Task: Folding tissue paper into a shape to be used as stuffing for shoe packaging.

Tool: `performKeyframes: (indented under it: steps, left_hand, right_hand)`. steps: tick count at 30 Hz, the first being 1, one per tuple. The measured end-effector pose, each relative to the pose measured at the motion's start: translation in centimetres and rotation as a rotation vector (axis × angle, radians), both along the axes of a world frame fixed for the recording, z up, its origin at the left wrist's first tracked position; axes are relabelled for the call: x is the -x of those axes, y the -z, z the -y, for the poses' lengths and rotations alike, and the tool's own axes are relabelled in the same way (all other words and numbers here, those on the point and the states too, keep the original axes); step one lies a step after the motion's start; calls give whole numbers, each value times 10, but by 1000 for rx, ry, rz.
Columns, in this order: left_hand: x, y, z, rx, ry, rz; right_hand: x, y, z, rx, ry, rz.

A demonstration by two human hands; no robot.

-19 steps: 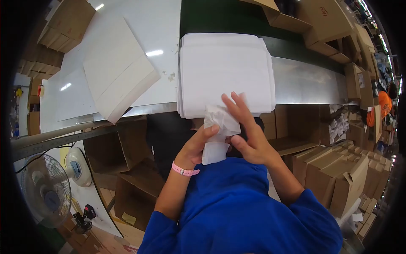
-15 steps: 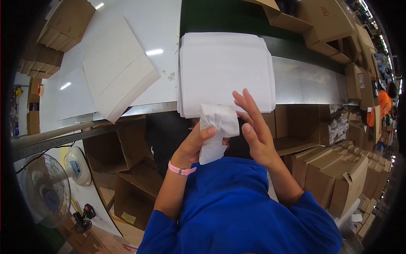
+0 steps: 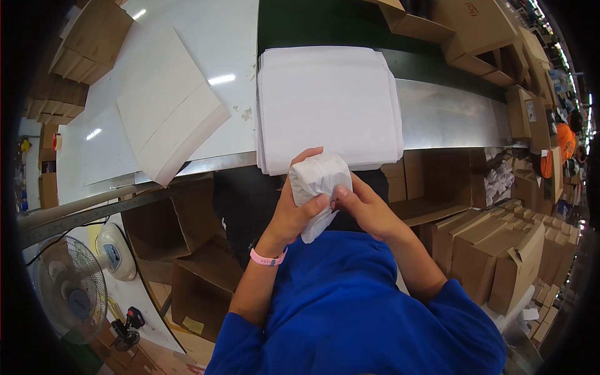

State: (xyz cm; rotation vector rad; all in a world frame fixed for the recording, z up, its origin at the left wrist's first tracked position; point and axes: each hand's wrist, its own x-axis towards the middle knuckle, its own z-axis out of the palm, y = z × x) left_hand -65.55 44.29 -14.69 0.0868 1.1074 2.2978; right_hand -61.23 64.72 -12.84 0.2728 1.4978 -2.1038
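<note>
A white paper-wrapped bundle (image 3: 320, 177) is held in front of my blue shirt, near the front edge of the bench. Its paper is creased, and a loose end points down toward me; what lies inside is mostly hidden. My left hand (image 3: 294, 203) grips the bundle from the left, thumb across its front. From the right, my right hand (image 3: 365, 203) is closed on it too, with the thumb pressing the paper near a small dark gap. Just beyond the hands lies a thick stack of white paper sheets (image 3: 328, 106).
Another stack of paper (image 3: 169, 103) lies at an angle on the white tabletop (image 3: 225, 37). A metal strip (image 3: 453, 115) runs to the right. Cardboard boxes (image 3: 484, 250) stand at the right, open boxes sit below the bench, and a fan (image 3: 72, 290) is at lower left.
My right hand, spread and lifted beside the bundle before, has come down and closed on it. The upper paper is folded over into a rounder shape. My left hand keeps its hold.
</note>
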Motion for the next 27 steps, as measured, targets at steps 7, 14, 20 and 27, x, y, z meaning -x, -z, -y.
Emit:
performKeyframes:
  steps: [7,14,20,27]
  left_hand:
    - [-6,2,-9,78,-204,-120]
    - [-5,18,-1,240,-267,-275]
    - [5,13,8,541,-368,-609]
    - [8,15,30,391,-290,-315]
  right_hand:
    - [-13,5,10,76,-45,-67]
    - [-10,10,24,123,-36,53]
    - [-8,18,36,97,123,-9]
    - [-4,26,27,-569,293,-329]
